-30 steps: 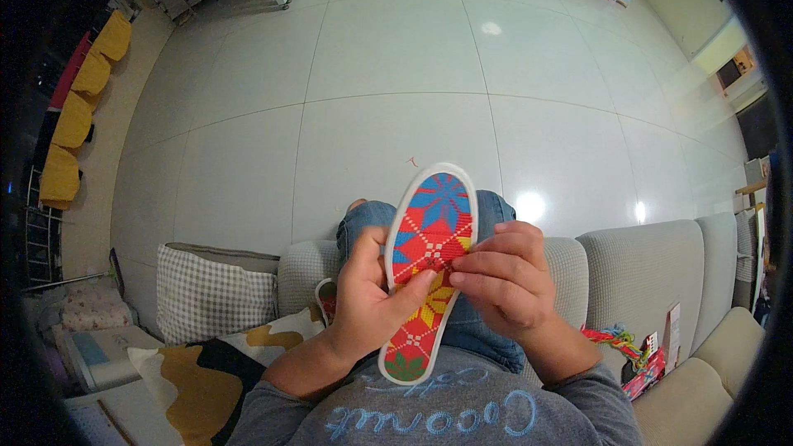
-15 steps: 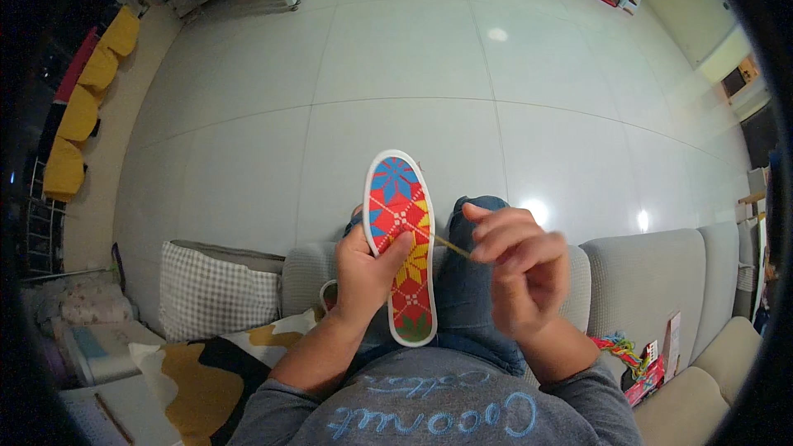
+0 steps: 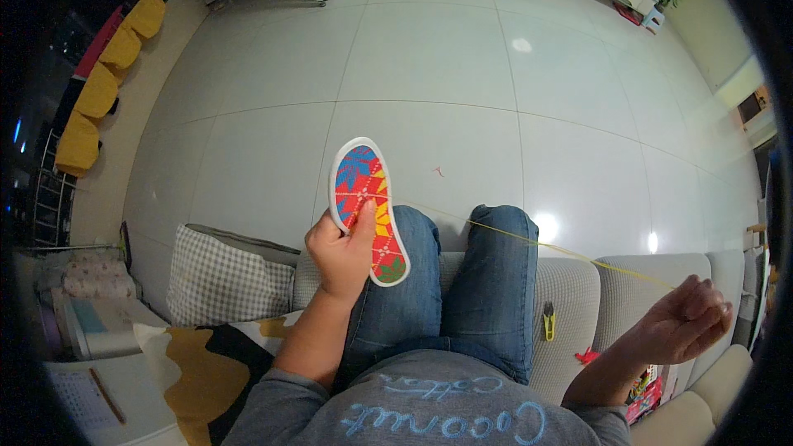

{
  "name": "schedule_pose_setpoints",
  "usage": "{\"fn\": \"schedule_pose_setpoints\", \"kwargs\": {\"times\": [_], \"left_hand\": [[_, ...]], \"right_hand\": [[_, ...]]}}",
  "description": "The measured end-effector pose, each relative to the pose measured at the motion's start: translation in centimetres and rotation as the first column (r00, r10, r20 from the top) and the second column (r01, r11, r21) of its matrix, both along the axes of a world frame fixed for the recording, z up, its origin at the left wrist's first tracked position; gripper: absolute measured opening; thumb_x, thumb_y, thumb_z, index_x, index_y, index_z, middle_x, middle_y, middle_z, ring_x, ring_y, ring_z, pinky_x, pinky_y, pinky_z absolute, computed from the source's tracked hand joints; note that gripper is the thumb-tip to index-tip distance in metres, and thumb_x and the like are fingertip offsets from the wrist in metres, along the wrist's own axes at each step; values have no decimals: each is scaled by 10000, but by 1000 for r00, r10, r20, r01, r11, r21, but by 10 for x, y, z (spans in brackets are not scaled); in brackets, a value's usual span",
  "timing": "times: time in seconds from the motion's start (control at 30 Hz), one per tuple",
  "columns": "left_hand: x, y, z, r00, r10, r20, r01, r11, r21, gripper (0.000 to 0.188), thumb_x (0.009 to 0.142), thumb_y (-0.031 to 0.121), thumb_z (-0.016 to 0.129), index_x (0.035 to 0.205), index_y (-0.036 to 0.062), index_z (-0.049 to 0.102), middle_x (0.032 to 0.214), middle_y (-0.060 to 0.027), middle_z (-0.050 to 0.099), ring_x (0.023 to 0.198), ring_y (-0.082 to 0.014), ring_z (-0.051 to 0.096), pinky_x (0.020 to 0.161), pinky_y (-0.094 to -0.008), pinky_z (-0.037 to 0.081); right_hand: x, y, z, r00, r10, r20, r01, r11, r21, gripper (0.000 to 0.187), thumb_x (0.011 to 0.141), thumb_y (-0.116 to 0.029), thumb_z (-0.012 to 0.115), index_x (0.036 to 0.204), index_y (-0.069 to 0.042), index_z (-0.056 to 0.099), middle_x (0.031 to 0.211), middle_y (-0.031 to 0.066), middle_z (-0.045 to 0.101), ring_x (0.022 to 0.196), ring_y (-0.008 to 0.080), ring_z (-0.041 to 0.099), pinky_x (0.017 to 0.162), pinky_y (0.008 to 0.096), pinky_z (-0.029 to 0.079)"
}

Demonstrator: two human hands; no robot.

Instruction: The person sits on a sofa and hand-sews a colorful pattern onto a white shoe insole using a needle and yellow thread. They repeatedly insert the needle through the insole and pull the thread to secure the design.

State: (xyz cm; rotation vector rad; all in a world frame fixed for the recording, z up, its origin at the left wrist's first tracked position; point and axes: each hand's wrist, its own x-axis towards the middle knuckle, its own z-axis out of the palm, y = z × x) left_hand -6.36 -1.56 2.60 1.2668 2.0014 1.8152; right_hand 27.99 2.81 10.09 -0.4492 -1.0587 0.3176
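A shoe insole [image 3: 382, 241] with a white rim and a red, blue, yellow and green stitched pattern is held up over my left thigh. My left hand [image 3: 339, 254] grips its left side, thumb lying across the patterned face. From the insole a yellow thread [image 3: 533, 241] runs taut over both knees to the far right. There my right hand [image 3: 686, 322] is closed on the thread's other end, well away from the insole. Whether a needle is in those fingers cannot be made out.
On the grey sofa [image 3: 570, 289] right of my leg lies a small yellow-and-black cutter [image 3: 549, 322]. A red scrap [image 3: 587, 356] and a colourful pack [image 3: 646, 392] are by my right forearm. Cushions, one checked [image 3: 235, 277], stand at left. A thread bit [image 3: 439, 171] lies on the tiled floor.
My right hand has swung far out to the right, drawing the yellow thread out long. The insole and my left hand have shifted left and slightly up. The cutter now shows.
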Motion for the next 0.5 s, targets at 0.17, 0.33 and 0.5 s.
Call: {"fn": "schedule_pose_setpoints", "kwargs": {"times": [0.17, 0.33, 0.5], "left_hand": [[20, 0, 9, 754, -321, 573, 284, 946, 157, 111, 831, -8, 599, 935, -42, 590, 892, -99, 660, 742, -132, 643, 654, -263, 523], [36, -19, 29, 494, -477, 727, 445, 857, 260, 203, 823, -30, 584, 1020, -52, 545, 973, -137, 645, 812, -166, 651, 727, -310, 546], [47, -30, 41, 586, -496, 641, 485, 848, 213, 200, 812, -21, 614, 1005, -37, 563, 951, -130, 660, 834, -154, 648, 725, -292, 534]], "right_hand": [[1, 3, 10, 999, 6, 50, 4, 982, -191, 88, 939, -108, 470, 920, -22, 470, 739, 45, 394, 639, 123, 354, 553, 245, 375], [-67, -8, 0, 841, 345, 417, -219, 921, -321, 105, 838, -130, 578, 809, -42, 528, 920, 119, 483, 841, 243, 508, 763, 388, 487], [-100, -18, 9, 608, 461, 646, -262, 885, -385, 200, 663, 24, 688, 847, -31, 633, 758, 78, 518, 709, 228, 531, 630, 328, 450]]}}
